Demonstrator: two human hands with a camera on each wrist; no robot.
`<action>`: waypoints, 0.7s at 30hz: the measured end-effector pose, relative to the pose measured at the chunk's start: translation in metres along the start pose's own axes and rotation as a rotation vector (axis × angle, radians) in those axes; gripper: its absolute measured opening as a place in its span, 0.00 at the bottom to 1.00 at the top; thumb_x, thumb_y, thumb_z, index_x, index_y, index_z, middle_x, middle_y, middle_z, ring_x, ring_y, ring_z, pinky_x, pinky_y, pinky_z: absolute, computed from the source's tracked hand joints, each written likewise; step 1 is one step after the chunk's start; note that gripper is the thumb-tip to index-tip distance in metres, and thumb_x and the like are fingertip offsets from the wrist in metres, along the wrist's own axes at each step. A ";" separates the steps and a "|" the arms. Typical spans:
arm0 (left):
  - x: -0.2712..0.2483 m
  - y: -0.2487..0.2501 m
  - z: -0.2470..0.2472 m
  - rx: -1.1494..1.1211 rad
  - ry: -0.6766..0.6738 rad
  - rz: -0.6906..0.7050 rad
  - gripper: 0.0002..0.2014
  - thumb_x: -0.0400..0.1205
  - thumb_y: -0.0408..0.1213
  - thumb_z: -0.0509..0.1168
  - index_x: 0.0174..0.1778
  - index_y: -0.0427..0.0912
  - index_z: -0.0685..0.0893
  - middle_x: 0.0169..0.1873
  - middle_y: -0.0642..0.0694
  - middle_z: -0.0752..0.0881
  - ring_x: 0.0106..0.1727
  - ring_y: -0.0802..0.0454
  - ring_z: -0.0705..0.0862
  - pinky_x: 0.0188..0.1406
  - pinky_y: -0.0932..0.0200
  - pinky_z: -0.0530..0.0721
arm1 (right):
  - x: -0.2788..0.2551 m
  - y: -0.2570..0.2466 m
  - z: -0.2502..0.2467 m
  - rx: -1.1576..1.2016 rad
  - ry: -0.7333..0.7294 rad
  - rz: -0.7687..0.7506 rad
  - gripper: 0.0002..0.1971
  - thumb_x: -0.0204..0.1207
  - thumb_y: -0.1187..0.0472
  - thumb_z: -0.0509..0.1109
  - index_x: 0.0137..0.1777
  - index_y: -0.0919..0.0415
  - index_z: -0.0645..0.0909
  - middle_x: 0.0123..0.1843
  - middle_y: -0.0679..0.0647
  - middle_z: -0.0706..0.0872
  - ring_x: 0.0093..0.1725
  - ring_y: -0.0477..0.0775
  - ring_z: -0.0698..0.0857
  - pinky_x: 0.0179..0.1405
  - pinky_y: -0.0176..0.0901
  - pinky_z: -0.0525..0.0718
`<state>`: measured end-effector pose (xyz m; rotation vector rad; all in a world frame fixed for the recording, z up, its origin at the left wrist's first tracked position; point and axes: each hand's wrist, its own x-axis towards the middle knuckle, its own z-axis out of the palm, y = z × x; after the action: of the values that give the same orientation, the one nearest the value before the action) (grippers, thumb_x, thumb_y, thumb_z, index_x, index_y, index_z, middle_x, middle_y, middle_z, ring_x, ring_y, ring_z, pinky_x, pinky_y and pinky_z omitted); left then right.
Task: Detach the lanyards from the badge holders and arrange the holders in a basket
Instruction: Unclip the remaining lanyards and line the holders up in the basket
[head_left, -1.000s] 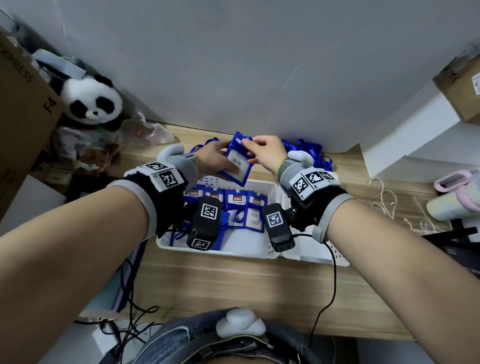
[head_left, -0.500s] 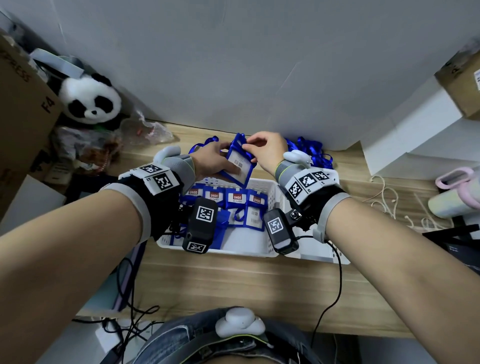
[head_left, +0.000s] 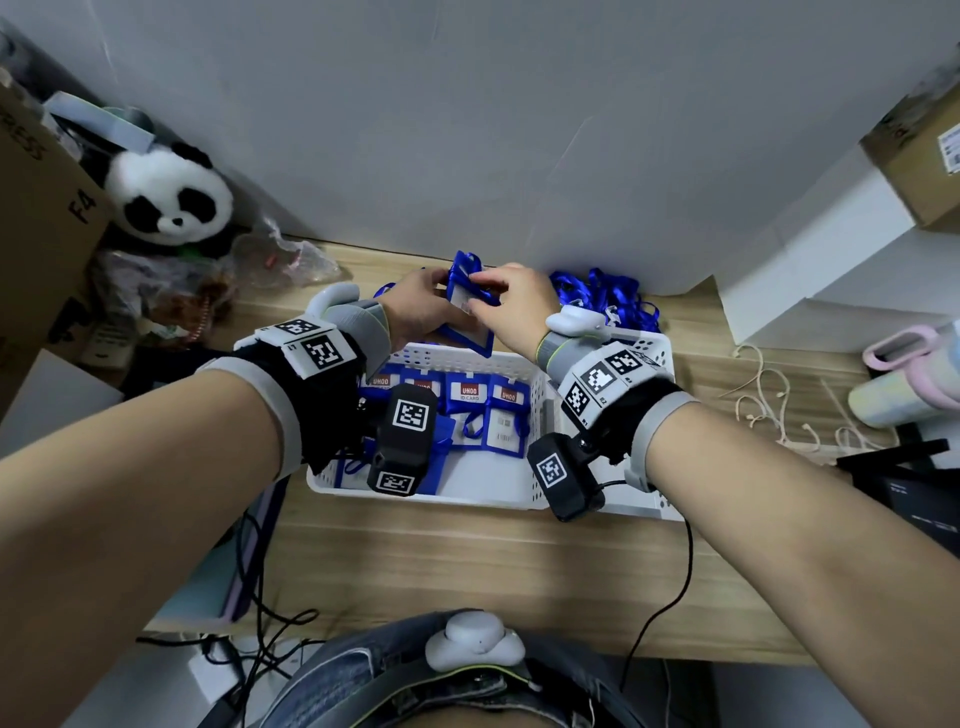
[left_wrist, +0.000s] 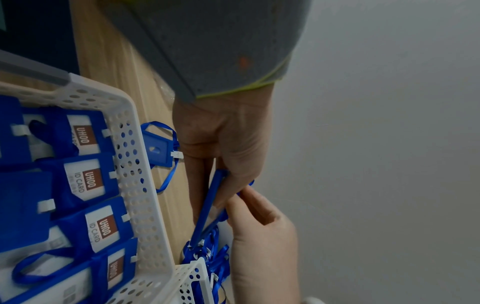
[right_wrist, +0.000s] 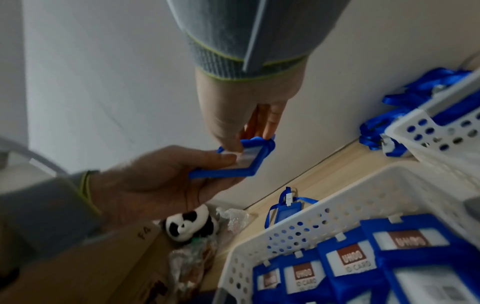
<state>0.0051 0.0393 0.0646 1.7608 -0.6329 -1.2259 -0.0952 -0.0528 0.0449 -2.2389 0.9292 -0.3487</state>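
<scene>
At the far left a plush panda (head_left: 174, 200) sits against a cardboard box (head_left: 36, 218), with crumpled clear plastic (head_left: 283, 260) just to its right on the wooden desk (head_left: 467, 561). Right of these, the left hand (head_left: 415, 306) grips a blue badge holder (head_left: 470, 317) from its left side, above the far rim of the white perforated basket (head_left: 467, 358). In the right wrist view the left thumb lies flat on the holder's clear face while the other fingers curl beneath it, so the holder is clamped between them. The right hand (head_left: 511, 304) meets it from the right, its thumb and fingertips pinching the holder's top edge, where a blue lanyard (right_wrist: 269, 142) strap bunches at the clip end. The left wrist view shows the holder edge-on, sandwiched between both hands. Below and nearer, the basket holds a row of blue badge holders in basket (head_left: 485, 410) printed UHOO ID CARD, some with ribbon loops lying over them. Another loose holder with lanyard (left_wrist: 162, 147) lies on the desk just beyond the basket's far wall. Further right, a heap of blue lanyards (head_left: 605, 296) rests against the wall behind a second white basket (head_left: 652, 353). At the far right lie white strings (head_left: 779, 395) and a pink-handled cup (head_left: 904, 379).
</scene>
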 end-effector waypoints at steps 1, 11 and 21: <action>0.000 0.000 0.001 0.018 -0.003 0.008 0.25 0.71 0.22 0.73 0.62 0.43 0.77 0.50 0.43 0.86 0.47 0.48 0.87 0.42 0.57 0.88 | -0.001 0.000 -0.001 -0.044 -0.008 -0.011 0.17 0.72 0.59 0.72 0.62 0.56 0.85 0.60 0.54 0.86 0.56 0.54 0.84 0.56 0.44 0.81; -0.004 -0.001 0.004 0.133 0.017 0.016 0.27 0.73 0.23 0.71 0.67 0.44 0.75 0.51 0.46 0.84 0.52 0.47 0.84 0.51 0.50 0.86 | 0.001 -0.005 -0.005 -0.033 -0.041 0.107 0.08 0.70 0.63 0.69 0.46 0.61 0.88 0.47 0.58 0.90 0.48 0.58 0.85 0.50 0.49 0.83; -0.002 -0.004 0.005 0.064 0.005 0.011 0.18 0.74 0.21 0.67 0.57 0.43 0.79 0.51 0.39 0.86 0.51 0.43 0.87 0.52 0.48 0.86 | -0.007 -0.009 -0.009 -0.017 -0.114 0.052 0.13 0.68 0.59 0.72 0.52 0.57 0.80 0.46 0.52 0.86 0.46 0.54 0.81 0.46 0.43 0.78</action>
<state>-0.0009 0.0415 0.0613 1.8103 -0.6848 -1.2056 -0.0992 -0.0478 0.0573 -2.2205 0.9317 -0.1884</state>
